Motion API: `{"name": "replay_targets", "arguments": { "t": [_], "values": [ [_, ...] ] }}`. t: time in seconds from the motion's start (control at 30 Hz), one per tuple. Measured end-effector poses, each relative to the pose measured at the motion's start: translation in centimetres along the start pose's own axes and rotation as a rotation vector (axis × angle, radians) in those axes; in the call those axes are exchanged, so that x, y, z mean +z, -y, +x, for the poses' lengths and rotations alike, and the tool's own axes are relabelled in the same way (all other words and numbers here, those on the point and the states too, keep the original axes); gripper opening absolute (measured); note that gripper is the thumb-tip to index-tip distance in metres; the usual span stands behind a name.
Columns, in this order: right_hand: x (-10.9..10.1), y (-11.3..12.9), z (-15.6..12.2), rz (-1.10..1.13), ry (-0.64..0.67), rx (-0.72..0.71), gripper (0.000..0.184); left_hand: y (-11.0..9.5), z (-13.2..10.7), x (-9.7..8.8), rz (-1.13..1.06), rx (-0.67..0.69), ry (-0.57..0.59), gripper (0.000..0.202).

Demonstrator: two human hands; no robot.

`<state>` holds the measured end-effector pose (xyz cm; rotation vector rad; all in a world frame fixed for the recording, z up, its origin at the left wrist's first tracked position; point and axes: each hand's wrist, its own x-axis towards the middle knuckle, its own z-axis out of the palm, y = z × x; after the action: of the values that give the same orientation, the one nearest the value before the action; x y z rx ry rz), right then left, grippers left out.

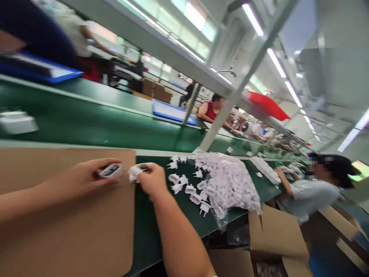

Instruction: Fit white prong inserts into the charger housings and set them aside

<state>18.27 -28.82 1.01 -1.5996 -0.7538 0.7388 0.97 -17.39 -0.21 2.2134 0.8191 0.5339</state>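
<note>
My left hand is closed round a white charger housing over the cardboard, its dark inside showing. My right hand pinches a white plug piece just beside it, not touching (too blurred to make out pins). Best, I judge, to steady the housing and keep the piece square to it.

Ceiling lights shine above a red tray and a blue-rimmed tray.

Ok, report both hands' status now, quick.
Left hand: holding a white casing, dark inside showing.
Right hand: holding a small white plastic piece.
</note>
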Motion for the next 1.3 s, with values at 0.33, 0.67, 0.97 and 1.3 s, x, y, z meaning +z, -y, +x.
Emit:
{"name": "replay_targets", "arguments": {
  "t": [0.33, 0.67, 0.97, 1.3],
  "values": [
    [0.2, 0.0, -1.7, 0.168, 0.232, 0.072, 0.057, 2.9, -3.2, 1.4, -0.184, 0.157, 0.010, 0.087],
    [1.0, 0.4, -2.7, 0.039, 0.167, 0.024, 0.054, 2.6, -2.8, 0.8, -0.238, 0.153, 0.145, 0.058],
    [-0.2, 1.1, -3.3, -0.067, 0.284, -0.164, 0.041, 2.5, -3.2, 0.2, -0.217, 0.343, 0.213, 0.046],
    [-0.5, 0.6, -3.7, -0.770, 0.273, -0.605, 0.041, 2.5, -2.9, 0.6, -0.229, 0.329, 0.216, 0.038]
  ]
}}
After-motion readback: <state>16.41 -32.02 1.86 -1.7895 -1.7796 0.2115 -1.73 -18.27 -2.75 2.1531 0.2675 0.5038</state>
